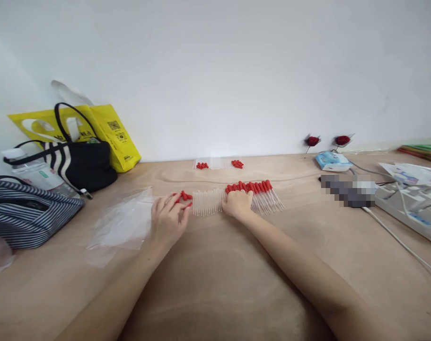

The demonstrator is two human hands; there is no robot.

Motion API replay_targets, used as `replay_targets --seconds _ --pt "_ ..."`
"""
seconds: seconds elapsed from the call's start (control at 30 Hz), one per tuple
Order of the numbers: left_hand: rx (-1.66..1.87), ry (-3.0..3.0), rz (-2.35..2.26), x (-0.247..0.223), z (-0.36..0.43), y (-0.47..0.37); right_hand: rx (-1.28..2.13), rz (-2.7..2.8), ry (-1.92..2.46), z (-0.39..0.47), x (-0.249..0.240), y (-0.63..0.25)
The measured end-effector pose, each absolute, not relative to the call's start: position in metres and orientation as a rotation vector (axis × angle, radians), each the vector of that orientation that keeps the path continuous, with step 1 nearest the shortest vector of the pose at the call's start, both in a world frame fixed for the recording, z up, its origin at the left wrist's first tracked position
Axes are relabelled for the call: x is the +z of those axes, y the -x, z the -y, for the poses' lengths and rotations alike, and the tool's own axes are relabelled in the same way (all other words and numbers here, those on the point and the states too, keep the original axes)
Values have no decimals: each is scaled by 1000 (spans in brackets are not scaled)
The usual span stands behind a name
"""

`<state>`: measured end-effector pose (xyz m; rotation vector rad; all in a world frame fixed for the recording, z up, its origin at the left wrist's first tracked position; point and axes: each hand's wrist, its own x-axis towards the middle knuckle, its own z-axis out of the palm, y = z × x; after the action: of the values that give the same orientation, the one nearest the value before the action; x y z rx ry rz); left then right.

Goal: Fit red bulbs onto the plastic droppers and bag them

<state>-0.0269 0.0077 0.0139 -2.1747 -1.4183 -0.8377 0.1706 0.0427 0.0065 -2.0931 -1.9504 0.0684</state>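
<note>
Head view: left hand [169, 220] angled inward, fingers [171, 203] parted by red pieces [184, 194]; right hand [237, 202] curled; both holds unclear.

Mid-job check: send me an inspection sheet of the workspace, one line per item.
Surface: wooden table; spills: nothing seen.
Job's things: bare sticks in a row; red-topped sticks to their right; loose red pieces to their left; two red clusters farther back.
Clutter: plastic bags, striped pouch, bottle, black bag, yellow bag, blue pack.
Left grip: fingertips at the loose red pieces; hold unclear.
Right grip: at the sticks, where bare meets red-topped; hold unclear.
Cables: white cable from a pixelated dark item; others by the power strip.
Surroundings: white wall, two roses near it.
</note>
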Motion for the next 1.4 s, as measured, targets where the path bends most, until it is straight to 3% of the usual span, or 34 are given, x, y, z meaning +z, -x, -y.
replay_targets --seconds 0.17,0.33,0.67,0.93,1.4 --pt "-990 2663 1125 3 11 -2 121 1933 2111 -45 9 -167" --pt "-1059 2844 1115 -13 14 -12 125 1986 2034 -41 11 -181" --pt "-955 2886 1084 -21 12 -15 43 2362 1098 30 -20 -257" --pt "-936 2841 1056 -22 11 -20 147 2250 1099 36 -31 -260" --pt "-867 2821 1157 -20 15 -24 -90 2151 1117 44 -23 -247"
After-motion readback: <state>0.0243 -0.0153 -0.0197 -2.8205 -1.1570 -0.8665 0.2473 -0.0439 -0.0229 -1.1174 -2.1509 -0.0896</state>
